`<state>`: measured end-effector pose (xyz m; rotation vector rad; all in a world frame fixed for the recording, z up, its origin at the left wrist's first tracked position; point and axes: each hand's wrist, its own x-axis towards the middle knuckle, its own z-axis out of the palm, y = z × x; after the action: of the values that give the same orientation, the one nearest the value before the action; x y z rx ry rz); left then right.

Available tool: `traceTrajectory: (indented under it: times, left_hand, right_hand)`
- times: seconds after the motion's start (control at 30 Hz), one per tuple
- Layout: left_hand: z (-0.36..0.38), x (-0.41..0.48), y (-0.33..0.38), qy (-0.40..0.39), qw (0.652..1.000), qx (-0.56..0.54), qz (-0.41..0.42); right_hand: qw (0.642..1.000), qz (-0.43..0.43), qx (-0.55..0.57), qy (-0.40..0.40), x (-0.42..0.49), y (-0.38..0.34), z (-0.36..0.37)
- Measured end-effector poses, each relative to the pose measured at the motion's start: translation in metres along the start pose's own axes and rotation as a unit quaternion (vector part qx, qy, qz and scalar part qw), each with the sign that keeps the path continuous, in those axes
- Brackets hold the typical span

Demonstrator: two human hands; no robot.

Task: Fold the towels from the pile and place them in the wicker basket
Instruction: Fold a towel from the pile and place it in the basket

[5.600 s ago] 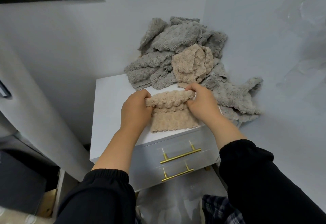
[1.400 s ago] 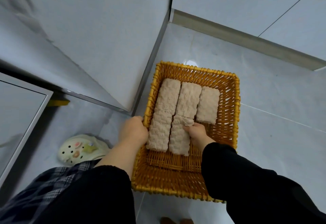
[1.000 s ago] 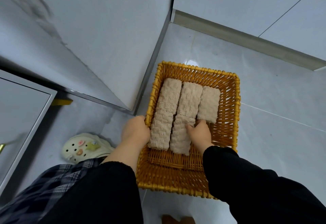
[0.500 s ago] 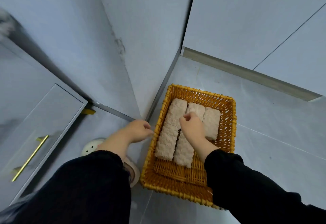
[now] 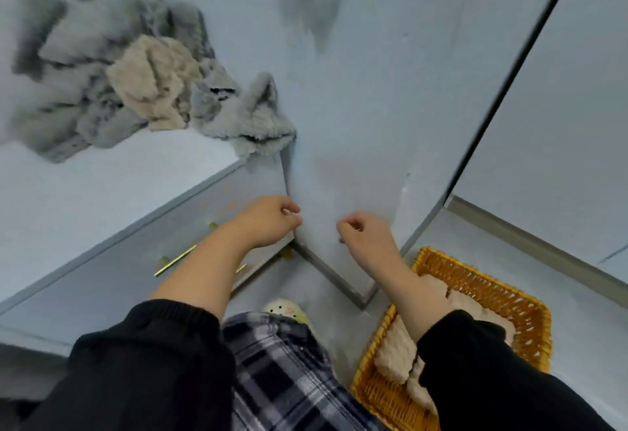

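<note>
**A:** Status on the towels? How far along?

**B:** Partway, I'd say. The orange-yellow woven wicker basket [image 5: 486, 281] sits on the floor at lower right and already holds folded beige fluffy towels [image 5: 396, 350], laid flat side by side. Can't count them, as the right forearm and black sleeve cover the middle.

**A:** And what's left?

**B:** Plenty. The rumpled pile of grey and beige fluffy towels [image 5: 112, 67] is at upper left, at the back of the white cabinet's tabletop [image 5: 85, 199]. It's mostly grey, with one beige towel [image 5: 153, 87] on top. One grey corner hangs over the tabletop edge by the wall. None of it is folded.

**A:** Hands?

**B:** Both empty. The left hand [image 5: 268, 221] and right hand [image 5: 365, 237] are mid-frame, apart from each other w/ a gap between them. Fingers are loosely curled, nothing gripped. They're above the floor, in front of the wall corner, between basket and pile, touching neither.

**A:** Next step?

**B:** Prob. reach up-left and grab another towel from the pile, then fold it on the bare front of the tabletop. Basket looks to have room along the right side, but that's approx.; the frame is blurry.
</note>
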<state>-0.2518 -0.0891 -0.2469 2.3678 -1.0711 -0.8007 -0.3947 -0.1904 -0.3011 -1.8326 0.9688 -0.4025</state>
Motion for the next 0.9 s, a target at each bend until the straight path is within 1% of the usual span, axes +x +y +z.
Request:
traceTrajectory:
  times: [0.1,0.17,0.27,0.37,0.43,0.53,0.6,0.67,0.73,0.8,0.87,0.9]
  left_hand:
    - [-0.038,-0.022,-0.02,0.101,0.994,-0.046,-0.016]
    - [-0.057,-0.034,-0.031,0.153,0.986,-0.059,-0.018]
    - [-0.08,-0.052,-0.051,0.243,0.965,-0.1,-0.021]
    - [-0.095,-0.064,-0.073,0.326,0.939,-0.107,-0.034]
    - [-0.102,-0.068,-0.088,0.37,0.922,-0.1,-0.051]
    - [-0.115,-0.067,-0.1,0.406,0.908,-0.089,-0.061]
    - [-0.12,-0.064,-0.106,0.42,0.902,-0.075,-0.061]
    - [-0.122,-0.058,-0.115,0.416,0.905,-0.048,-0.075]
    - [-0.121,-0.052,-0.126,0.371,0.921,-0.005,-0.117]
    - [-0.119,-0.047,-0.134,0.295,0.94,0.025,-0.168]
    - [-0.119,-0.043,-0.138,0.242,0.951,0.033,-0.189]
    - [-0.12,-0.041,-0.14,0.236,0.953,0.035,-0.189]
  right_hand:
    - [0.999,-0.045,0.011,-0.017,0.006,-0.046,0.02]
    - [0.997,-0.065,0.018,-0.025,0.009,-0.072,0.033]
    - [0.994,-0.105,0.01,-0.029,0.012,-0.107,0.06]
    - [0.99,-0.133,0.018,-0.041,0.017,-0.135,0.089]
    - [0.987,-0.15,0.02,-0.058,0.018,-0.149,0.109]
    - [0.98,-0.188,-0.01,-0.06,0.026,-0.165,0.135]
    - [0.973,-0.221,-0.049,-0.046,0.035,-0.174,0.149]
    - [0.963,-0.252,-0.088,-0.031,0.05,-0.186,0.16]
    - [0.949,-0.287,-0.133,-0.012,0.071,-0.2,0.169]
    - [0.933,-0.31,-0.179,0.016,0.095,-0.213,0.176]
    - [0.921,-0.321,-0.217,0.048,0.12,-0.226,0.181]
    - [0.91,-0.327,-0.245,0.067,0.132,-0.232,0.182]
